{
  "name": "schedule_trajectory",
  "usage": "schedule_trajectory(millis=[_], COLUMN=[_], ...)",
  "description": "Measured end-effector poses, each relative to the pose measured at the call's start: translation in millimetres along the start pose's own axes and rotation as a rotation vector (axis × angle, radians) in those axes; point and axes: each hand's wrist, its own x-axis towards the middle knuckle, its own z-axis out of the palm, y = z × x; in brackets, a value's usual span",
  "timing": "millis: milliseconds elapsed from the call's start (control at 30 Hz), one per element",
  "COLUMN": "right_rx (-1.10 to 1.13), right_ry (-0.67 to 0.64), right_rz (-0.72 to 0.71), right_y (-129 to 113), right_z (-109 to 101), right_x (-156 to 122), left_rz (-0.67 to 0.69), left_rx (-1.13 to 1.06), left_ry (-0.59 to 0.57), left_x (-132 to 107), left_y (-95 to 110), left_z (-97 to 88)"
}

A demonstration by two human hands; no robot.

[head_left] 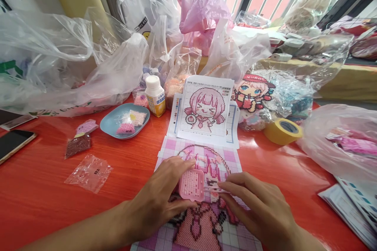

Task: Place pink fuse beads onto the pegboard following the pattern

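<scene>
My left hand (160, 192) grips a small pink bead tray (192, 185) between thumb and fingers, above the pegboard. Rows of small beads show inside the tray. From the other side, my right hand (256, 200) pinches a pair of light tweezers (214, 190), whose tips are close to the tray's right edge. Whether the tips hold a bead is too small to tell. Under both hands lies the bead picture (200, 225), a pink-haired figure with dark outlines on a pink-and-white checked pegboard (232, 239). Behind it, a printed pattern sheet (206, 108) shows a similar figure.
On the left are a blue plate (108, 123) with bead bags, an empty bag (90, 172) and a phone (14, 145). A white-capped bottle (155, 96) stands behind. Yellow tape (282, 131), plastic bags (344, 137) and papers (350, 208) lie right.
</scene>
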Motion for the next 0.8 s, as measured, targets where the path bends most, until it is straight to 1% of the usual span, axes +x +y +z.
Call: schedule_trajectory(millis=[233, 467, 800], right_rx=[0.014, 0.041, 0.047], right_ry=[0.003, -0.030, -0.045], right_rz=[-0.009, -0.032, -0.043], right_y=[-1.7, -2.8, -0.7], right_z=[0.5, 0.3, 2.3], right_x=[0.9, 1.3, -0.2], left_rz=[0.031, 0.073, 0.076], left_rx=[-0.052, -0.058, -0.057], left_ry=[-0.058, -0.051, -0.045], left_x=[-2.7, -1.9, 2.4], left_y=[0.9, 0.7, 2.8], left_z=[-0.8, -1.0, -2.9])
